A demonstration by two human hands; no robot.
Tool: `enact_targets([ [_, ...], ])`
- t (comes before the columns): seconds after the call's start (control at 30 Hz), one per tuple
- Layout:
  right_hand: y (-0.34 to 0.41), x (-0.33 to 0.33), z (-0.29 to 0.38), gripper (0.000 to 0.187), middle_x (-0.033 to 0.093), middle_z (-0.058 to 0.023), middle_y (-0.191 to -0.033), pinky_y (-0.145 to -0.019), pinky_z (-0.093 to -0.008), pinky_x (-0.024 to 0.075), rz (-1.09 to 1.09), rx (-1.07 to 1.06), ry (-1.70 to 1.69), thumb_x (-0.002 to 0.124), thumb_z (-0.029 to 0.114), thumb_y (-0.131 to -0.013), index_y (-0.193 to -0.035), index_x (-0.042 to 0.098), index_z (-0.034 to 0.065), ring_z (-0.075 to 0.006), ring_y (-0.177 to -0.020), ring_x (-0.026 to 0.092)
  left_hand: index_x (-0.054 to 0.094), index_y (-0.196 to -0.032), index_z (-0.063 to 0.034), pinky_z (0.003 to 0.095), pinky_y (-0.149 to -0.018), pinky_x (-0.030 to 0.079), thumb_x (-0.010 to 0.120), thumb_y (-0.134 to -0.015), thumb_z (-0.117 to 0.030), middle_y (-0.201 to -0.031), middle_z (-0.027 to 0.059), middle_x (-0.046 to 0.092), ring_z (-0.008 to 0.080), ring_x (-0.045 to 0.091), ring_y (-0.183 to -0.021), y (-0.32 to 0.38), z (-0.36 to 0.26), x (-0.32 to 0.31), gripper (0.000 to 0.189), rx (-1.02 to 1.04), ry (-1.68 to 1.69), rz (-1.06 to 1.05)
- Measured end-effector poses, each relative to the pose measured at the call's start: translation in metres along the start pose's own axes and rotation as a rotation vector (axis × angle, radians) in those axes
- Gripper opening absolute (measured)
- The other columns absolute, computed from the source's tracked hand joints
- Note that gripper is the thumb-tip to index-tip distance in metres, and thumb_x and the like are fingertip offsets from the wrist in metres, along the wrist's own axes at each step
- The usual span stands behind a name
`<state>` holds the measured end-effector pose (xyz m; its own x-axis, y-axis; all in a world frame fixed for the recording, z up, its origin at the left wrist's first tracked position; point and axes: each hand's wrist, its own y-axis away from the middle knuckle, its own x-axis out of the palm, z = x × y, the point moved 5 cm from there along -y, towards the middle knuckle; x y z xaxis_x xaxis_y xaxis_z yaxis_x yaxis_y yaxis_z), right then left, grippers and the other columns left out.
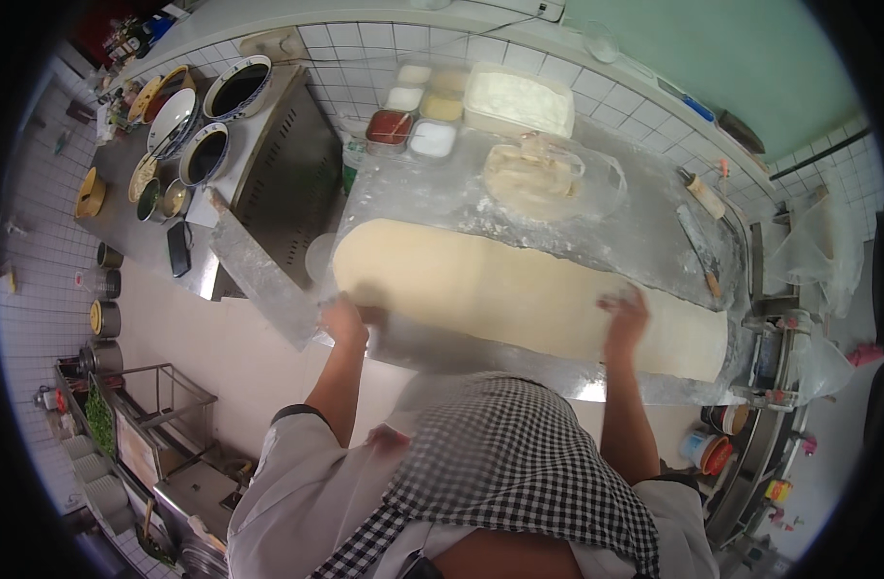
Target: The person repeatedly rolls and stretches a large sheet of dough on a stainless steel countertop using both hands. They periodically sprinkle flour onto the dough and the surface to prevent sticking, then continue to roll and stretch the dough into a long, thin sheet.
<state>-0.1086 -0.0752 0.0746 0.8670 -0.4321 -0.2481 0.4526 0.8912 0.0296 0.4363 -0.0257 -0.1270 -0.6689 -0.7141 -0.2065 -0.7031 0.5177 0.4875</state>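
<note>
A long, flat sheet of rolled dough (485,282) lies lengthwise across a floured metal worktable (442,192). My left hand (344,320) is at the table's left front corner, just off the dough's edge, with its fingers curled. Beside it, the near end of a long, flour-smeared flat metal plate (261,271) meets my fingers. Blur hides whether they grip it. Over the right part of the dough is my right hand (625,315), blurred, fingers loosely bent and apart, with nothing visible in it.
Behind the dough sit a plastic bag of dough (532,177), a tub of flour (518,101) and several seasoning tubs (432,137). A wooden-handled knife (698,250) lies at right, near a roller machine (774,358). Bowls of dark liquid (204,155) and a phone (179,248) occupy the left counter.
</note>
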Motion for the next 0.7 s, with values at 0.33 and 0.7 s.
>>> enact_targets([
  [0.33,0.015,0.191,0.127,0.032,0.075,-0.0136,-0.095,-0.078,-0.0342,0.0558,0.271,-0.502,0.317,0.061,-0.001,-0.084,-0.114,0.069,-0.0057,-0.0198,-0.087,0.072,0.039,-0.150,0.0061,0.0511,-0.120,0.028,0.048,-0.103,-0.041,-0.159,0.0280,0.033,0.0433,0.031,-0.148,-0.076,-0.106,0.030,0.067,0.738,-0.759,0.040],
  [0.7,-0.026,0.084,-0.055,0.017,0.067,-0.0171,-0.103,-0.081,-0.0447,0.0631,0.204,0.499,-0.213,0.050,0.003,-0.100,-0.111,0.060,-0.0064,-0.0290,-0.090,0.071,0.042,-0.152,-0.0023,0.0587,-0.124,0.014,0.058,-0.095,-0.052,-0.162,0.0216,0.033,0.0375,0.024,-0.153,0.165,-0.012,0.198,0.077,1.352,-1.022,0.901],
])
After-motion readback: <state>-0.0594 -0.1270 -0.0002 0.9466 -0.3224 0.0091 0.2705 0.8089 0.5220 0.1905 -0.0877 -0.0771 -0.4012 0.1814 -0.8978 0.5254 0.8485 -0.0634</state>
